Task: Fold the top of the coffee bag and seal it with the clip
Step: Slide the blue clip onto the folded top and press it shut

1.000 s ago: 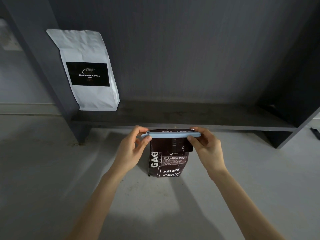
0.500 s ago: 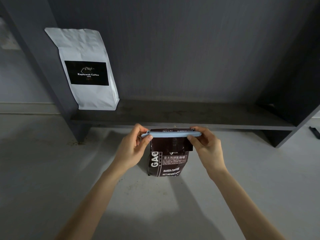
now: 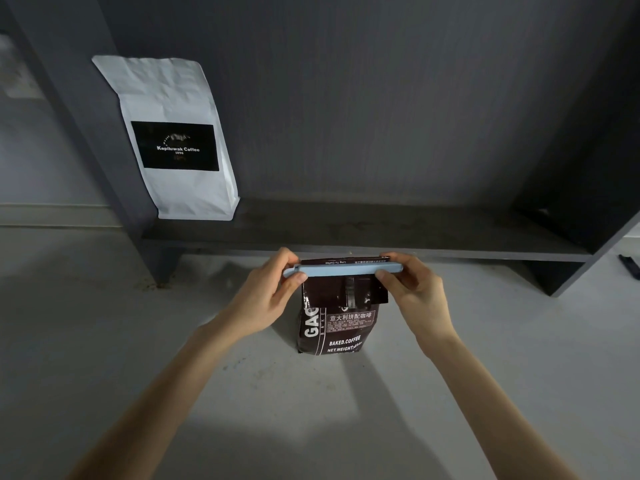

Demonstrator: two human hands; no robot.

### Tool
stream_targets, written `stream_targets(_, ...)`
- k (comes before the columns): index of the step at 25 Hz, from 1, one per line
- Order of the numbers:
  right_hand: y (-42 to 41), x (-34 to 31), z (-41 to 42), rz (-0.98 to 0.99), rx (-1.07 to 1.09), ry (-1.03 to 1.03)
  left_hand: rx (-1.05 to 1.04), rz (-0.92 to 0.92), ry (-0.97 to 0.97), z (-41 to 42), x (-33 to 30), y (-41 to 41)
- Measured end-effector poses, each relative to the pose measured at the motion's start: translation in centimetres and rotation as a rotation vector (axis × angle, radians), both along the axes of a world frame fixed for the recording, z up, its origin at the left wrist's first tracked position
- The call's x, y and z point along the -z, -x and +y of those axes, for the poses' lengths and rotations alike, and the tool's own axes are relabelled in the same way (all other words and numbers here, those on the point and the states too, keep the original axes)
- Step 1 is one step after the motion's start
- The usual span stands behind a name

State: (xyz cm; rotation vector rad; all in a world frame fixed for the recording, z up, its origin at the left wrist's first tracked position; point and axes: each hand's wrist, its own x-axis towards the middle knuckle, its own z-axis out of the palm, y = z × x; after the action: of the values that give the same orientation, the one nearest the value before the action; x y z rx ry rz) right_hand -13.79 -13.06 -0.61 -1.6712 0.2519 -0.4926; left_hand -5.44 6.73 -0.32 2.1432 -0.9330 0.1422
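Note:
A dark brown coffee bag (image 3: 337, 327) with white lettering stands upright on the grey floor, its top folded down toward me. A long pale blue clip (image 3: 343, 270) lies across the fold. My left hand (image 3: 266, 296) pinches the clip's left end between thumb and fingers. My right hand (image 3: 414, 292) pinches its right end the same way. The folded flap hangs just below the clip.
A white coffee bag (image 3: 180, 140) with a black label leans upright at the left end of a low dark shelf (image 3: 381, 233) behind the brown bag. Dark side panels rise at the left and right. A small dark object (image 3: 630, 266) lies at the far right.
Both hands keep their hold on the clip's ends, and the bag and clip stay where they were. Only the view shifts slightly.

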Motion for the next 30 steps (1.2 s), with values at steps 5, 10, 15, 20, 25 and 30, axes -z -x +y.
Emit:
stream_targets(5,0.1,-0.1,0.1,-0.006,-0.007,0.005,0.047,-0.030,-0.043,0.2,-0.6,-0.4)
stream_targets(10,0.1,0.0,0.2,-0.006,0.024,0.002,-0.048,0.025,0.061,-0.3,0.2,0.0)
stream_targets(15,0.2,0.0,0.1,0.010,0.017,0.011,-0.072,0.117,0.143,-0.4,0.8,0.2)
stream_targets(20,0.2,-0.4,-0.2,0.021,-0.022,-0.012,-0.007,0.174,0.136,0.1,0.3,0.0)
stream_targets(25,0.0,-0.5,-0.1,0.020,-0.022,-0.002,0.005,0.233,0.158,0.4,0.6,-0.6)
stream_targets(30,0.2,-0.4,-0.2,0.024,-0.016,0.004,0.031,0.348,0.247,0.0,0.4,-0.4)
